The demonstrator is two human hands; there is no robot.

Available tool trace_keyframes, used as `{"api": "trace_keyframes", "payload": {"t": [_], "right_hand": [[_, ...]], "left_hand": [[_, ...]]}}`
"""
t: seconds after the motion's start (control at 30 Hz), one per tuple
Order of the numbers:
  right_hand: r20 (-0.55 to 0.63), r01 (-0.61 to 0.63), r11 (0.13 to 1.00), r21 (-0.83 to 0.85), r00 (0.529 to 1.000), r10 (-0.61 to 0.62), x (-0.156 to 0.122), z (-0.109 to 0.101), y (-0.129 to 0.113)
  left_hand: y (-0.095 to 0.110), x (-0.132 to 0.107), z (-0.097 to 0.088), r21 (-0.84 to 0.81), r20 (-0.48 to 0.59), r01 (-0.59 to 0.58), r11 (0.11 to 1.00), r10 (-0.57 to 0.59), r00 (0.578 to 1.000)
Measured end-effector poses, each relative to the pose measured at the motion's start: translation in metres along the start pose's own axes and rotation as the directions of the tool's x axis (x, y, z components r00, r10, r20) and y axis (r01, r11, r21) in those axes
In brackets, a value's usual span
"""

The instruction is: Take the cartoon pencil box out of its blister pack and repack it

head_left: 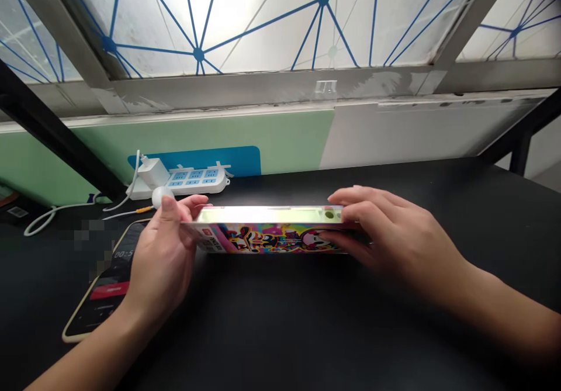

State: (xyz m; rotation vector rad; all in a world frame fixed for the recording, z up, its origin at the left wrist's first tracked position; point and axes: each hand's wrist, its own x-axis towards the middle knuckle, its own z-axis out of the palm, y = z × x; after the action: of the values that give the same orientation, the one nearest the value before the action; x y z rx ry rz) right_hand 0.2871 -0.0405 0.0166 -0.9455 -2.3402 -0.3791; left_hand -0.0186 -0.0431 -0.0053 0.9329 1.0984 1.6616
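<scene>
Between my two hands is a long, flat box point(267, 239) with colourful cartoon print on the side facing me. Its narrow upper face is pale and catches bright light. My left hand point(164, 251) grips the box's left end, thumb upright and fingers behind it. At the right end, my right hand point(381, 224) holds the box with its fingers over the top edge and the thumb against the printed side. What is inside the box cannot be seen.
A phone point(103, 289) with a lit screen lies left, partly behind my left forearm. A white power strip point(197, 182) with a plugged-in adapter point(153, 173) and cables stands at the back of the black table point(280, 332). Behind it are a low wall and a window point(263, 23).
</scene>
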Motion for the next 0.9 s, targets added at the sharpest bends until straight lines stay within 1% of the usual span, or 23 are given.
{"api": "trace_keyframes", "payload": {"t": [0.07, 0.13, 0.17, 0.2, 0.23, 0.27, 0.3, 0.33, 0.37, 0.4, 0.43, 0.47, 0.5, 0.53, 0.6, 0.67, 0.8, 0.9], "right_hand": [[0.039, 0.053, 0.998, -0.038, 0.998, -0.051, -0.002, -0.004, -0.011], [0.091, 0.148, 0.983, -0.109, 0.986, -0.138, -0.004, -0.002, -0.021], [0.121, 0.196, 0.97, -0.143, 0.976, -0.179, -0.005, 0.001, -0.026], [0.148, 0.238, 0.956, -0.17, 0.966, -0.214, -0.007, 0.005, -0.029], [0.171, 0.27, 0.944, -0.189, 0.956, -0.239, -0.008, 0.01, -0.032], [0.189, 0.292, 0.935, -0.203, 0.948, -0.255, -0.01, 0.016, -0.033], [0.2, 0.308, 0.928, -0.209, 0.943, -0.268, -0.011, 0.021, -0.033], [0.209, 0.323, 0.923, -0.207, 0.937, -0.281, -0.012, 0.026, -0.032], [0.215, 0.338, 0.92, -0.197, 0.931, -0.296, -0.013, 0.03, -0.031], [0.22, 0.349, 0.92, -0.18, 0.925, -0.309, -0.013, 0.033, -0.029], [0.226, 0.357, 0.921, -0.158, 0.921, -0.318, -0.013, 0.035, -0.026], [0.232, 0.362, 0.922, -0.133, 0.916, -0.327, -0.013, 0.036, -0.024], [0.234, 0.365, 0.925, -0.108, 0.913, -0.333, -0.012, 0.036, -0.022], [0.234, 0.362, 0.928, -0.086, 0.913, -0.335, -0.011, 0.036, -0.021], [0.235, 0.352, 0.935, -0.047, 0.913, -0.333, -0.01, 0.034, -0.019], [0.241, 0.336, 0.942, -0.008, 0.915, -0.324, -0.009, 0.031, -0.02], [0.327, 0.275, 0.957, 0.091, 0.9, -0.29, -0.009, 0.027, -0.022], [0.348, 0.252, 0.96, 0.125, 0.895, -0.28, -0.008, 0.025, -0.021]], "left_hand": [[0.004, 0.0, -0.002, 0.033, 0.047, -0.049, 0.998, 0.047, 0.998], [0.008, -0.001, -0.007, 0.123, 0.145, -0.114, 0.986, 0.096, 0.985], [0.01, -0.001, -0.01, 0.181, 0.208, -0.168, 0.969, 0.129, 0.97], [0.011, -0.001, -0.013, 0.247, 0.275, -0.243, 0.938, 0.173, 0.946], [0.012, -0.002, -0.016, 0.316, 0.352, -0.337, 0.887, 0.22, 0.91], [0.012, -0.002, -0.018, 0.384, 0.435, -0.442, 0.81, 0.264, 0.861], [0.012, -0.002, -0.019, 0.445, 0.52, -0.55, 0.707, 0.296, 0.801], [0.01, -0.002, -0.02, 0.493, 0.603, -0.643, 0.586, 0.302, 0.738], [0.008, -0.002, -0.019, 0.525, 0.677, -0.71, 0.469, 0.276, 0.682], [0.005, -0.002, -0.019, 0.546, 0.731, -0.749, 0.374, 0.223, 0.645], [0.002, -0.001, -0.018, 0.568, 0.761, -0.764, 0.307, 0.156, 0.629], [-0.001, -0.001, -0.017, 0.592, 0.772, -0.761, 0.265, 0.086, 0.63], [-0.004, -0.001, -0.016, 0.616, 0.771, -0.75, 0.241, 0.012, 0.637], [-0.007, 0.0, -0.016, 0.635, 0.765, -0.738, 0.227, -0.05, 0.643], [-0.01, 0.001, -0.017, 0.652, 0.757, -0.727, 0.214, -0.133, 0.64], [-0.011, 0.002, -0.019, 0.658, 0.753, -0.725, 0.204, -0.168, 0.637], [-0.011, 0.004, -0.021, 0.657, 0.754, -0.731, 0.182, -0.173, 0.634], [-0.01, 0.004, -0.02, 0.653, 0.757, -0.741, 0.156, -0.178, 0.629]]}}
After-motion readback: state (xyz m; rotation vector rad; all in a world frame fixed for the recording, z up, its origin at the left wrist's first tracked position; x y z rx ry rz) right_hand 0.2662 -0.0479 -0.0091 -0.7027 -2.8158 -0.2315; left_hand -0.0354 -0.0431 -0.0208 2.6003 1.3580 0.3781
